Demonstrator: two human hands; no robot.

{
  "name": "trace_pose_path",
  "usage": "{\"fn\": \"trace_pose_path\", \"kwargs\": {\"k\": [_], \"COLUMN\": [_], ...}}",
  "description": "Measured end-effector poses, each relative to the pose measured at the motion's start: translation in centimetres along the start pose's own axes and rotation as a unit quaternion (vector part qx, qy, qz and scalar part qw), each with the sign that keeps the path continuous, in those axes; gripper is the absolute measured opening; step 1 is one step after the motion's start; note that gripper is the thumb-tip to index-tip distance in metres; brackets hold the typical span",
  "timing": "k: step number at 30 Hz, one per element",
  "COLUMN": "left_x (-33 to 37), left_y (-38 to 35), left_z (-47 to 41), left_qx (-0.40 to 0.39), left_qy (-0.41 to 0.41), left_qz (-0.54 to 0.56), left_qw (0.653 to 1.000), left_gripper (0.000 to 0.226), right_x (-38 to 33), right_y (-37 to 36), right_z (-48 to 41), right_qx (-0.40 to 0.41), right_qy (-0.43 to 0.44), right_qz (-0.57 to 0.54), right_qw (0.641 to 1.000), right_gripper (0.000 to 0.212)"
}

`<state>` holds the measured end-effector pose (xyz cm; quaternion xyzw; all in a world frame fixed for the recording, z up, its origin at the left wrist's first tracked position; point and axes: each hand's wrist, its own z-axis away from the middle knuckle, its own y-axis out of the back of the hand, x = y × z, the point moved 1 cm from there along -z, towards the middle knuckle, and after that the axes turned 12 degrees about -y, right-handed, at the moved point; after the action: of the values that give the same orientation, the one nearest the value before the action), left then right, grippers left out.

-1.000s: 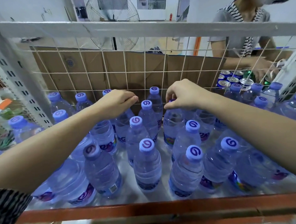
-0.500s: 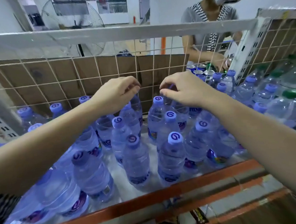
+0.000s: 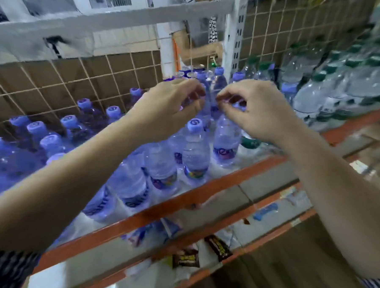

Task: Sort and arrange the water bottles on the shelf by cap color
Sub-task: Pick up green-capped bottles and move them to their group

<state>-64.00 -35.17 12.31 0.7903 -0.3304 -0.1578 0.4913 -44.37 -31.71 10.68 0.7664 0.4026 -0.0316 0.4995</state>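
The shelf (image 3: 209, 193) runs across the scene with an orange front rail, and a wire grid (image 3: 71, 84) backed by brown cardboard closes its far side. A white post (image 3: 232, 42) splits it into two bays. The purple-capped bottles (image 3: 129, 182) crowd the left bay from near to far. The green-capped bottles (image 3: 335, 85) fill the right bay (heavily blurred). Beyond the grid, a second person (image 3: 198, 31) in a striped top stands at the far side.

Both arms reach in from the near edge and meet above the right end of the purple group. The left hand (image 3: 167, 112) has its fingers curled down over something purple, but blur hides whether it grips it. Just right of it, the right hand (image 3: 264, 113) pinches the top of one front-row bottle (image 3: 226, 142). This bottle hangs or stands directly below the fingers, close to the front rail and next to the green bay. A free bottle cap (image 3: 194, 125) shows between the hands, nearer the rail.
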Motion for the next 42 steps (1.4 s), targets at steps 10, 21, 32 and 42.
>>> {"fn": "trace_pose_path", "kwargs": {"k": [10, 21, 32, 42], "left_x": [11.6, 10.6, 5.2, 4.2], "left_y": [-14.1, -19.3, -18.7, -22.5], "left_z": [-8.8, -13.7, -18.0, -19.1], "left_qx": [0.102, 0.181, 0.291, 0.386], "left_qy": [0.114, 0.177, 0.234, 0.407], "left_qz": [0.097, 0.061, -0.068, -0.001], "left_qw": [0.983, 0.966, 0.925, 0.828], "left_gripper": [0.027, 0.028, 0.026, 0.032], "right_x": [14.1, 21.8, 23.7, 25.5], "right_y": [8.7, 6.6, 7.4, 6.3], "right_z": [8.3, 5.6, -5.8, -19.9], "right_qx": [0.000, -0.021, -0.020, -0.256], "right_qy": [-0.118, -0.148, -0.039, 0.075], "right_qz": [-0.016, -0.091, -0.138, 0.094], "right_qw": [0.993, 0.985, 0.989, 0.959], "right_gripper": [0.014, 0.018, 0.014, 0.042]}}
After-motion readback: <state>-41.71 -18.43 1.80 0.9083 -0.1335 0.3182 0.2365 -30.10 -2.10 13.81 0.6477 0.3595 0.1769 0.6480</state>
